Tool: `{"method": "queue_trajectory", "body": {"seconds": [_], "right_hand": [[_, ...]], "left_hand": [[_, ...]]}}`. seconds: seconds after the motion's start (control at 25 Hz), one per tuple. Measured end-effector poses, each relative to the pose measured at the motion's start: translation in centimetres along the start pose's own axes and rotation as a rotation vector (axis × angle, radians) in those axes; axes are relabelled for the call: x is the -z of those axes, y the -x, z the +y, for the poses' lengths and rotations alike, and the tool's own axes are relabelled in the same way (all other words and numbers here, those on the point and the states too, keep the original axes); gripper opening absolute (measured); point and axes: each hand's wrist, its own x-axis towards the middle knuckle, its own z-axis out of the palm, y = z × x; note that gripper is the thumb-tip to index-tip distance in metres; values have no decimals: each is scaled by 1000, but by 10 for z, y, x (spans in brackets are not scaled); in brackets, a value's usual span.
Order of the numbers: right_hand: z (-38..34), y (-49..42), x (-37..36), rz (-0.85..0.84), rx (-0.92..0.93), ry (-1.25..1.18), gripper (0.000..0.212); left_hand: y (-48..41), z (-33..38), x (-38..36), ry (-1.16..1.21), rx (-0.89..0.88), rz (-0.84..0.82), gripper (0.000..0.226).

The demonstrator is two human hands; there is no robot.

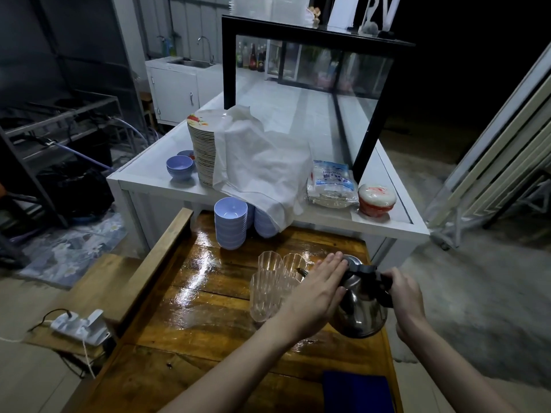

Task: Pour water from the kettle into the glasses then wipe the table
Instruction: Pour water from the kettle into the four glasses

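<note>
Two bare forearms in view, entering from bottom edge. No sleeves visible on either arm up to frame edge; no cuffs, no fabric. No gloves. Left hand (316, 296) bare: no rings seen, no watch, no wristband, fingers straight & close together, thumb set apart on right side. Right hand (407, 296) bare too: wrist uncovered, no bracelet or watch, knuckles rounded, fingers curled so tips hidden. Nails on left hand short, unpainted as far as visible; right-hand nails not visible. Forearms slim, smooth, no marks or tattoos seen. Upper arms, shoulders, torso & clothing outside frame, so nothing worn can be made out.
</note>
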Motion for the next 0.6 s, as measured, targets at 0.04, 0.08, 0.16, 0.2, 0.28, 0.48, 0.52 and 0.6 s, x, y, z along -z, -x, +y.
{"method": "queue_trajectory", "body": {"seconds": [0.04,0.08,0.16,0.2,0.28,0.48,0.52,0.6], "right_hand": [[-3,1,-4,-3,17,19,31],[-7,1,-9,-7,37,43,31],[-14,2,-16,-5,70,105,33],[-17,3,-20,5,84,132,34],[-22,5,-28,24,106,178,34],[-35,9,-36,23,191,326,35],[-38,9,-37,21,211,352,36],[-41,11,-39,9,246,386,37]], "left_hand": [[3,-3,3,17,8,9,54],[6,-6,6,32,16,19,54],[11,-10,11,59,24,32,54],[13,-12,13,68,26,36,55],[17,-17,16,88,32,38,55],[25,-27,17,125,36,25,57],[26,-28,17,134,30,28,57],[27,-31,15,151,21,46,58]]}}
